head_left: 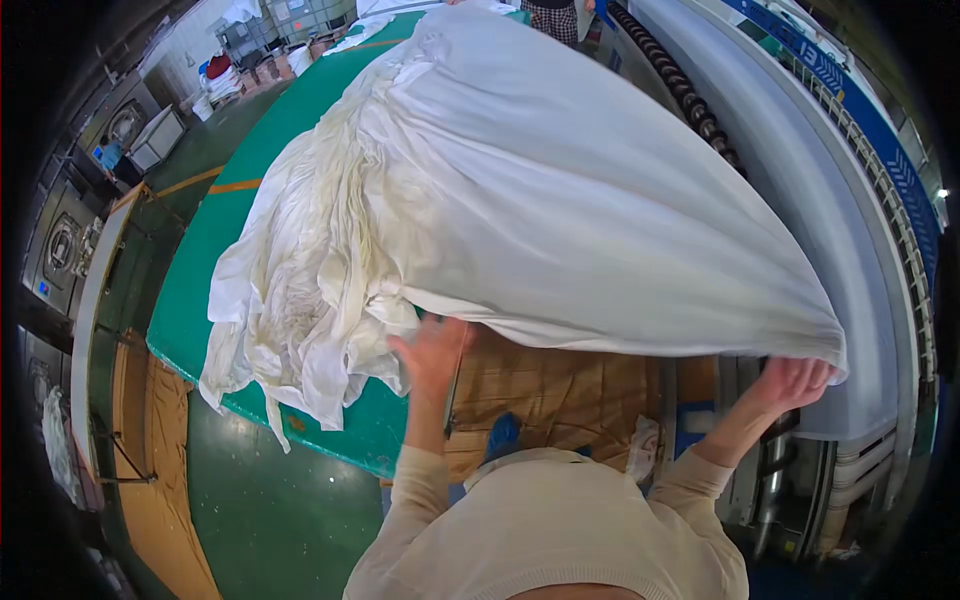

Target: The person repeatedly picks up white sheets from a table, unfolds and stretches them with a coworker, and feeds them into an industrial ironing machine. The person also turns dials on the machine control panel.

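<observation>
A large white sheet (590, 200) stretches from the far end of the green table (250, 155) toward me. My right hand (797, 382) is closed on its near right corner, beside the machine's roller. My left hand (436, 352) is at the sheet's near edge, by the heap of crumpled white linen (320, 230) on the table. Its thumb stands apart and the fingers are slightly blurred; I see nothing held in it. Part of the linen heap hangs over the table's front edge.
To the right runs a long ironing machine (800, 130) with a dark coiled bar (680, 80). At the far end stands a person in checkered trousers (553, 22). Brown sheeting (550, 390) covers the floor before me. Another person (118, 160) is near the washers (65, 245) at left.
</observation>
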A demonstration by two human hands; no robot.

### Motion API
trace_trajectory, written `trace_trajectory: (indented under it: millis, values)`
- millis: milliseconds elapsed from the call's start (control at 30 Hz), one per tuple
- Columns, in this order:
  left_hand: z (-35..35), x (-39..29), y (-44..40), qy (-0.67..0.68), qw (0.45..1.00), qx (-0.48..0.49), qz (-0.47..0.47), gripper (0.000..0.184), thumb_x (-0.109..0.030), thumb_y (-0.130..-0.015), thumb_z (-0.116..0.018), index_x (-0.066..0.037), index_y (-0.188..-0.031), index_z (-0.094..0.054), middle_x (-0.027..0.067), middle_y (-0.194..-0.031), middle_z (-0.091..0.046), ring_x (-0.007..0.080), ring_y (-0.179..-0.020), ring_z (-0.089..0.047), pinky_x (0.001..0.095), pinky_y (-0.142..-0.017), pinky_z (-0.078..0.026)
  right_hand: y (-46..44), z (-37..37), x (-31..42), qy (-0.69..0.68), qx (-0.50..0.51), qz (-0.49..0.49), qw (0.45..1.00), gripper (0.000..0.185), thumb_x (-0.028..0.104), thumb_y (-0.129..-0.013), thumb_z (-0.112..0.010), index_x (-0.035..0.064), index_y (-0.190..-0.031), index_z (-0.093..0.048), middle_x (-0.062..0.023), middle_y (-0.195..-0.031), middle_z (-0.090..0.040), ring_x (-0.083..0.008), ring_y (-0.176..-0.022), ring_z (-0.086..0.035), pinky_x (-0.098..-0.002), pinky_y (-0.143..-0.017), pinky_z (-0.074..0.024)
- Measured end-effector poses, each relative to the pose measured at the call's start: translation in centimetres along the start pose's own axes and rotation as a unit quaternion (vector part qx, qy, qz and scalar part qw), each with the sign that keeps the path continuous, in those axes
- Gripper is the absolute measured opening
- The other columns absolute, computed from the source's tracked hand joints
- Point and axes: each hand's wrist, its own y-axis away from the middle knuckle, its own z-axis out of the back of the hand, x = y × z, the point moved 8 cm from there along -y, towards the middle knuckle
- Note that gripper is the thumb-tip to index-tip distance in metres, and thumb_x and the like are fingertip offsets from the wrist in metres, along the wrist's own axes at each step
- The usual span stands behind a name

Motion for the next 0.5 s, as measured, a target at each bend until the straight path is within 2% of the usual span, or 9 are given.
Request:
trace_trajectory:
  millis: [33, 67, 133, 200, 233, 300, 333, 400, 500]
  values:
    - [0.6, -2.6, -1.3, 0.047, 0.997, -0.049, -0.034, 0.103, -0.077, -0.069, -0.056, 0.003, -0.132, -0.039, 0.0215, -0.137, -0.045, 0.0371, -0.13, -0.038, 0.0545, -0.108, -0.03, -2.6, 2.0, 1.1, 0.001, 0.001, 0.002, 1.0, 0.025, 0.015, -0.096, -0.037, 0.0105, -0.074, -0.048, 0.0025, -0.052, -0.043, -0.0064, -0.035, -0.038, -0.0192, -0.04, -0.0335]
    - [1.6, -5.1, -2.3, 0.096, 0.988, -0.098, -0.07, 0.103, -0.074, -0.069, -0.06, 0.006, -0.13, -0.04, 0.0213, -0.134, -0.047, 0.0365, -0.128, -0.04, 0.0534, -0.107, -0.032, -5.6, 2.5, 1.0, -0.08, 0.141, -0.053, 0.985, 0.024, 0.015, -0.096, -0.037, 0.0107, -0.075, -0.047, 0.002, -0.054, -0.044, -0.0065, -0.038, -0.04, -0.0196, -0.04, -0.0325]
    - [5.9, -10.0, -4.6, 0.2, 0.959, -0.144, -0.142, 0.101, -0.069, -0.066, -0.068, 0.009, -0.124, -0.042, 0.0202, -0.129, -0.052, 0.0351, -0.125, -0.045, 0.0506, -0.106, -0.035, -6.9, 3.7, 0.9, -0.234, 0.401, -0.16, 0.871, 0.022, 0.015, -0.096, -0.037, 0.011, -0.077, -0.047, 0.0009, -0.059, -0.046, -0.0069, -0.043, -0.044, -0.0202, -0.041, -0.0305]
    - [4.7, -12.0, -6.8, 0.277, 0.954, 0.031, -0.109, 0.078, -0.06, -0.084, -0.058, 0.007, -0.122, -0.047, 0.021, -0.127, -0.054, 0.0339, -0.119, -0.051, 0.0482, -0.104, -0.039, -7.4, 7.8, -1.0, -0.141, 0.396, -0.181, 0.889, 0.021, 0.016, -0.096, -0.038, 0.0113, -0.077, -0.046, 0.0007, -0.062, -0.047, -0.0067, -0.05, -0.047, -0.021, -0.044, -0.0321]
    - [4.5, -12.9, -8.1, 0.276, 0.954, 0.032, -0.108, 0.078, -0.06, -0.084, -0.058, 0.007, -0.122, -0.047, 0.021, -0.127, -0.054, 0.0339, -0.119, -0.051, 0.0482, -0.104, -0.039, -7.5, 9.7, -2.3, -0.04, 0.384, -0.203, 0.9, 0.021, 0.016, -0.096, -0.04, 0.0115, -0.076, -0.045, 0.0005, -0.066, -0.047, -0.0065, -0.057, -0.05, -0.0219, -0.046, -0.0336]
    - [7.8, -15.6, -9.3, 0.076, 0.935, -0.247, -0.244, 0.058, -0.048, -0.093, -0.046, 0.003, -0.12, -0.053, 0.0164, -0.123, -0.059, 0.0291, -0.115, -0.055, 0.0457, -0.102, -0.041, -6.9, 12.2, -3.4, 0.013, 0.351, -0.208, 0.913, 0.02, 0.018, -0.095, -0.045, 0.009, -0.077, -0.047, 0.0002, -0.067, -0.05, -0.0089, -0.062, -0.054, -0.0232, -0.053, -0.0397]
    - [7.5, -15.9, -10.2, 0.077, 0.934, -0.249, -0.243, 0.058, -0.048, -0.093, -0.046, 0.003, -0.12, -0.053, 0.0164, -0.123, -0.059, 0.0291, -0.115, -0.055, 0.0457, -0.102, -0.041, -6.7, 13.6, -4.0, 0.067, 0.316, -0.213, 0.922, 0.022, 0.02, -0.094, -0.05, 0.0065, -0.077, -0.05, -0.0002, -0.067, -0.053, -0.0113, -0.067, -0.059, -0.0246, -0.059, -0.0457]
    - [3.4, -16.1, -12.1, 0.007, 0.966, -0.162, -0.2, 0.05, -0.032, -0.1, -0.026, 0.002, -0.127, -0.051, 0.0183, -0.13, -0.054, 0.0315, -0.124, -0.049, 0.0481, -0.105, -0.04, -6.8, 15.1, -4.5, 0.124, 0.274, -0.2, 0.932, 0.019, 0.019, -0.094, -0.051, 0.0076, -0.079, -0.05, -0.0001, -0.071, -0.054, -0.0124, -0.071, -0.058, -0.027, -0.064, -0.0466]
    - [-6.5, -13.4, -11.7, -0.162, 0.94, -0.106, -0.28, 0.05, -0.033, -0.098, -0.032, 0.0, -0.132, -0.048, 0.0163, -0.133, -0.052, 0.0317, -0.127, -0.046, 0.0489, -0.108, -0.036, -7.1, 16.7, -5.5, 0.227, 0.185, -0.168, 0.941, 0.012, 0.017, -0.092, -0.052, 0.0098, -0.083, -0.051, 0.0, -0.08, -0.055, -0.0146, -0.079, -0.056, -0.0319, -0.074, -0.0483]
